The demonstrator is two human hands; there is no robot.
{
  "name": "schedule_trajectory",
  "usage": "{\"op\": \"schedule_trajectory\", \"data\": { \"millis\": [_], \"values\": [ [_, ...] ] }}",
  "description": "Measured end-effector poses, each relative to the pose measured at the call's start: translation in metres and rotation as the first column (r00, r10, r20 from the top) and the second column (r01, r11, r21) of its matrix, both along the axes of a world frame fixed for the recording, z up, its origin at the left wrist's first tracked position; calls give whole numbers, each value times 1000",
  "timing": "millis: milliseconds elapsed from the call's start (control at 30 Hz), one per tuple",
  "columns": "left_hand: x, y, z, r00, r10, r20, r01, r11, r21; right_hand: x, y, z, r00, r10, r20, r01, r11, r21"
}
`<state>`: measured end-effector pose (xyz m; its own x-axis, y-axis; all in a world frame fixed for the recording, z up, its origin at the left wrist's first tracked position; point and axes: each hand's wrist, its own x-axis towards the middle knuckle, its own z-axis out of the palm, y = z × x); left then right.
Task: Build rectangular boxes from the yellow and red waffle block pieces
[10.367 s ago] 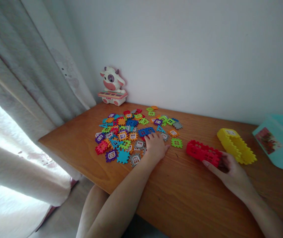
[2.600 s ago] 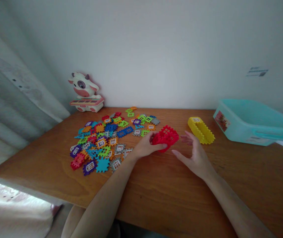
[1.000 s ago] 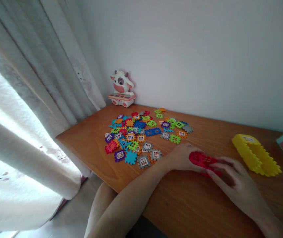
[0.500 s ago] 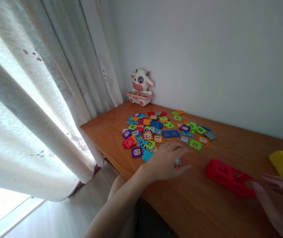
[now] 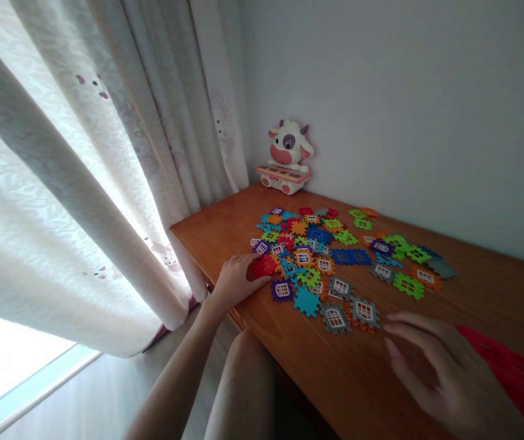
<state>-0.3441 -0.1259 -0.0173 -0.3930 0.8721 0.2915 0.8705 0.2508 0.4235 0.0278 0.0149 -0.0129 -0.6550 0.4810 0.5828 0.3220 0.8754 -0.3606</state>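
My left hand [image 5: 235, 280] is at the near left edge of the pile, its thumb and fingers closed around a red interlocking plastic piece [image 5: 265, 266]. Just right of it lie a purple piece with a white window [image 5: 282, 290] and a turquoise piece [image 5: 307, 301]. My right hand [image 5: 445, 360] hovers over the table with thumb and fingers apart, holding nothing. Its fingertips are beside a grey window piece [image 5: 364, 311] that overlaps an orange one. Partly hidden behind this hand is a red assembled block [image 5: 504, 360].
More colourful pieces spread toward the wall, including a joined blue pair [image 5: 351, 256] and a green piece [image 5: 408, 285]. A cow-shaped toy keyboard [image 5: 286, 162] stands in the back corner of the wooden table [image 5: 225, 223]. Curtains [image 5: 151, 153] hang on the left.
My left hand has moved left from the front of the pile to the red piece, uncovering grey window pieces. My right hand has come left past the red block. The view has shifted left.
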Motion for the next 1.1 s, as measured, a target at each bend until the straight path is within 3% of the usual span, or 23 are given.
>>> {"op": "schedule_trajectory", "data": {
  "millis": [100, 300, 433, 600, 800, 967, 1100],
  "values": [
    [-1, 1, 0, 999, -37, 24, 37, 999, 15, -52, -7, 12, 992, 119, 39, -122, 988, 98],
    [-13, -11, -2, 980, -58, 192, 35, 992, 120, -126, -13, 10, 985, 126, 115, -131, 991, 32],
    [-18, -16, -4, 993, -57, 105, 48, 995, 88, -168, -14, 5, 964, 172, 203, -179, 984, 18],
    [-14, -9, -4, 996, -85, -1, 85, 994, 71, -209, -6, 12, 904, 272, 328, -289, 957, 2],
    [-18, -4, 1, 992, -111, 56, 111, 994, 17, -236, 8, 20, 871, 253, 422, -272, 962, -17],
    [-28, -12, 8, 988, -126, 94, 126, 992, 15, -234, 9, 20, 891, 244, 383, -260, 966, -11],
    [-39, -28, 13, 992, -44, 122, 40, 999, 30, -220, 14, 21, 963, 55, 264, -67, 997, 35]
  ]
}}
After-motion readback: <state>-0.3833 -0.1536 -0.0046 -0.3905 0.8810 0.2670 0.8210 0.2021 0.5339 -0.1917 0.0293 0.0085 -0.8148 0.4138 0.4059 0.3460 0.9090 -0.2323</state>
